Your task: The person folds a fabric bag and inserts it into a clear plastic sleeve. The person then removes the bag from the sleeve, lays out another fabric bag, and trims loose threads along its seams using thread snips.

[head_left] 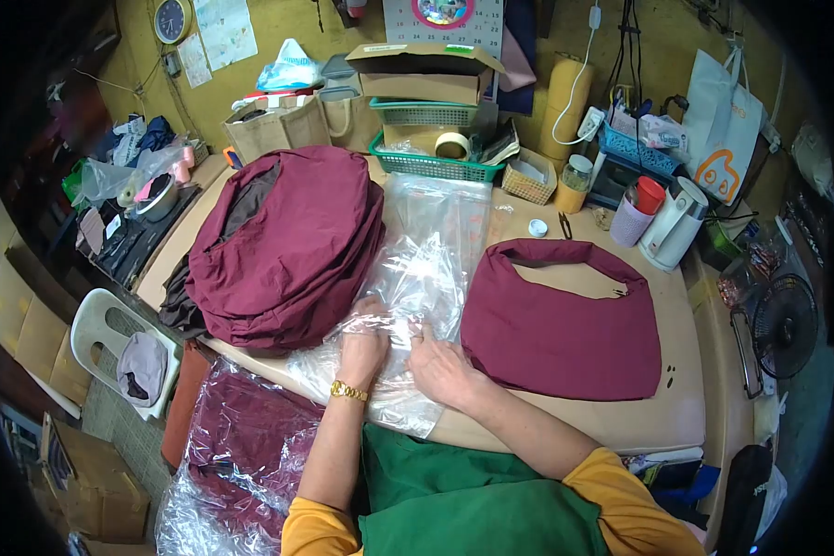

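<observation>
Clear plastic bags (426, 246) lie stacked lengthwise down the middle of the table. My left hand (365, 345), with a gold watch at its wrist, has its fingers closed on the plastic near the lower part of the stack. Close beside it, my right hand (437, 366) pinches the same clear plastic; some fingertips are lost in the glare. Right of my hands a maroon shoulder bag (561, 338) lies flat, its strap looped toward the back. A tall heap of maroon fabric bags (283, 250) rises on the left, with dark lining showing.
Plastic-wrapped maroon items (241, 454) sit below the table's left front edge. Along the back stand green baskets (435, 167), a cardboard box (422, 74), a jar (574, 181) and a white kettle (676, 222). Small snips (564, 225) lie near a white lid (537, 227).
</observation>
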Action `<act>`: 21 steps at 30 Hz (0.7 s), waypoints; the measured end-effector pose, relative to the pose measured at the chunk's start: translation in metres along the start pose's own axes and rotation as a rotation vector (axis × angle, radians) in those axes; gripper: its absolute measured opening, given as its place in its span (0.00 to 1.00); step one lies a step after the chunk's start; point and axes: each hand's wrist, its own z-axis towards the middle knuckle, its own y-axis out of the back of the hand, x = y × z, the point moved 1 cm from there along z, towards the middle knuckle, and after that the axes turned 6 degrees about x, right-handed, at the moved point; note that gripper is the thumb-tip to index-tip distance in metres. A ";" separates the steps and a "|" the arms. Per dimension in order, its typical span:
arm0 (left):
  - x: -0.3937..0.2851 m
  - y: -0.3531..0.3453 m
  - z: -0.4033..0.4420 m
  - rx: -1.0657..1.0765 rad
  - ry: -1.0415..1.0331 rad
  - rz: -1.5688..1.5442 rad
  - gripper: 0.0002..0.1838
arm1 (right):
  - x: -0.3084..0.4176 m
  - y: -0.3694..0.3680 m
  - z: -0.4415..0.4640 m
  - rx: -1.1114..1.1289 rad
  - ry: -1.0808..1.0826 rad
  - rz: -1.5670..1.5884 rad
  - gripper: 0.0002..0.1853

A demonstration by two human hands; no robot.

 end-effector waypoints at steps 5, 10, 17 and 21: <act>0.008 -0.005 0.004 0.000 0.067 0.086 0.12 | 0.006 -0.007 0.005 -0.293 0.306 0.203 0.10; -0.058 0.030 0.015 0.108 0.353 -0.075 0.16 | -0.013 -0.046 0.038 -0.225 0.223 -0.052 0.18; -0.010 0.023 -0.012 0.200 0.109 0.054 0.16 | -0.008 -0.028 0.037 -0.082 0.073 -0.154 0.24; -0.012 0.016 -0.015 0.036 0.082 0.108 0.15 | -0.008 -0.022 0.043 -0.001 0.064 -0.189 0.27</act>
